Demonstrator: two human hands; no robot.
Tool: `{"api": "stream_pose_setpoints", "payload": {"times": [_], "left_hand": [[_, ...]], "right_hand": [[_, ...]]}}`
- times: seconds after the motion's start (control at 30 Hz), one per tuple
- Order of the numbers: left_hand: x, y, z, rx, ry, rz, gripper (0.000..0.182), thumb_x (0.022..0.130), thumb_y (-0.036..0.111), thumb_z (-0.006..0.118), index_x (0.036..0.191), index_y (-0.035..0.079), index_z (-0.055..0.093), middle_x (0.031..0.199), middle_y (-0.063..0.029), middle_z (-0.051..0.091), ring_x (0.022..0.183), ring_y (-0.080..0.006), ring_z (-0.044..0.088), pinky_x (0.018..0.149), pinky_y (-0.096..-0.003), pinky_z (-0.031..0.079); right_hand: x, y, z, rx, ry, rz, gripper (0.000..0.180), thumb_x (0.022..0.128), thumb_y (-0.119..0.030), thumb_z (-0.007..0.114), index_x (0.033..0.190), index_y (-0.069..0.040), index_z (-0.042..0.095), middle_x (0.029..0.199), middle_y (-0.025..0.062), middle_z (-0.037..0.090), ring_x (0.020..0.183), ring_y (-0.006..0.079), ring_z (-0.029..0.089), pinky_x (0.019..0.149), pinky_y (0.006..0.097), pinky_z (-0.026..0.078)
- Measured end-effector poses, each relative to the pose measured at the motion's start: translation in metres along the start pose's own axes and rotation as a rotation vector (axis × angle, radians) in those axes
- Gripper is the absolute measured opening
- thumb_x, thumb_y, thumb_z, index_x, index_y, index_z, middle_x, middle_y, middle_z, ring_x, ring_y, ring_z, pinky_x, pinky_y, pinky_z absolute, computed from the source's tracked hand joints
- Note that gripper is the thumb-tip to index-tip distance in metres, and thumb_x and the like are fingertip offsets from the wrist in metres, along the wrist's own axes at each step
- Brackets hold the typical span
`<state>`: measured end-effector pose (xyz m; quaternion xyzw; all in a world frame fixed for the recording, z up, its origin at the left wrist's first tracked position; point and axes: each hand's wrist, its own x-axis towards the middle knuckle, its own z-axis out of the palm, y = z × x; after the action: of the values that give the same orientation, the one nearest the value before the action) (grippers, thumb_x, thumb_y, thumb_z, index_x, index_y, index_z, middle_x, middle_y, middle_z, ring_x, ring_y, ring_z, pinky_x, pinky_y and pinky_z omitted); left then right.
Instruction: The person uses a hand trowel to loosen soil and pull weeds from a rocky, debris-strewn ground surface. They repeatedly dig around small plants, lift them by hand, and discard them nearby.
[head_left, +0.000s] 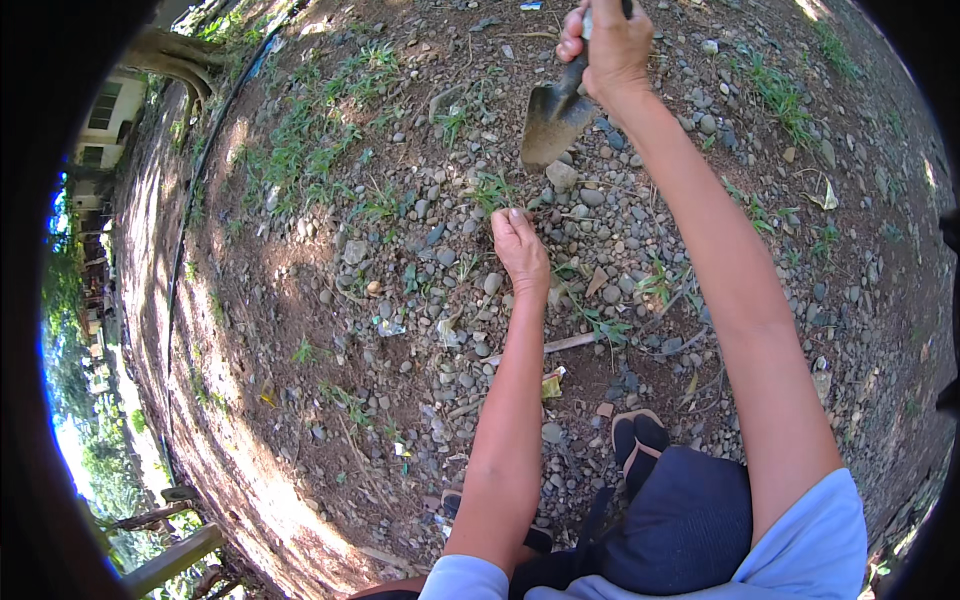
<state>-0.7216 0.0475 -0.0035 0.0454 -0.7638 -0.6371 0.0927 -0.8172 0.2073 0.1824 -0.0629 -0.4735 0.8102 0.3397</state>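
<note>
My right hand (621, 52) is closed around the dark handle of a hand trowel (555, 124). The trowel's soil-smeared metal blade points down towards the pebbles. Lower and to the left, my left hand (519, 251) is closed at the near side of a small tuft of green grass (491, 191), apparently gripping its stems. The fingers hide the tuft's base. A pale stone (561, 175) lies just below the blade tip.
Pebbles and bare soil surround my sandalled foot (637, 442). A stick (559, 345) and a yellow wrapper scrap (553, 382) lie near my left forearm. More grass (307, 150) grows at the upper left. A dark hose (180, 240) runs along the left side, near a tree trunk (172, 56).
</note>
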Motion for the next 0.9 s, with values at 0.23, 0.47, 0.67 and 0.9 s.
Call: {"api": "stream_pose_setpoints", "payload": {"times": [0.23,0.47,0.67,0.9], "left_hand": [[-0.003,0.001,0.009,-0.042,0.196,-0.076,0.022,0.100,0.017,0.041,0.085,0.001,0.044,0.075,-0.0078,0.049,0.067,-0.0169,0.045,0.064,-0.0341,0.041],[-0.043,0.031,-0.001,-0.459,0.247,-0.392,0.019,0.099,0.020,0.040,0.084,0.008,0.042,0.075,-0.0006,0.046,0.060,-0.0089,0.038,0.051,-0.0252,0.035],[-0.067,0.037,-0.049,0.004,0.161,-0.338,0.019,0.100,0.021,0.040,0.091,0.004,0.045,0.075,-0.0033,0.048,0.063,-0.0143,0.042,0.060,-0.0290,0.039],[-0.060,0.042,-0.039,1.120,-0.461,-0.036,0.039,0.091,0.037,0.059,0.082,0.000,0.062,0.077,-0.0185,0.065,0.071,-0.0356,0.064,0.068,-0.0458,0.051]], "right_hand": [[-0.016,0.028,0.002,-0.077,-0.121,0.109,0.042,0.087,-0.044,0.065,0.074,-0.008,0.047,0.052,0.0033,0.049,0.038,0.0108,0.046,0.037,0.0272,0.040],[-0.013,0.027,-0.003,-0.096,-0.139,0.252,0.044,0.084,-0.045,0.067,0.075,-0.007,0.046,0.052,0.0041,0.049,0.039,0.0118,0.046,0.038,0.0284,0.041],[-0.015,0.038,-0.008,0.046,-0.133,0.373,0.039,0.091,-0.040,0.061,0.069,-0.010,0.049,0.050,0.0017,0.046,0.036,0.0115,0.043,0.035,0.0265,0.035],[-0.028,0.037,-0.007,-0.131,-0.225,0.496,0.044,0.085,-0.043,0.067,0.068,-0.009,0.046,0.053,0.0024,0.046,0.041,0.0108,0.043,0.039,0.0293,0.039]]}}
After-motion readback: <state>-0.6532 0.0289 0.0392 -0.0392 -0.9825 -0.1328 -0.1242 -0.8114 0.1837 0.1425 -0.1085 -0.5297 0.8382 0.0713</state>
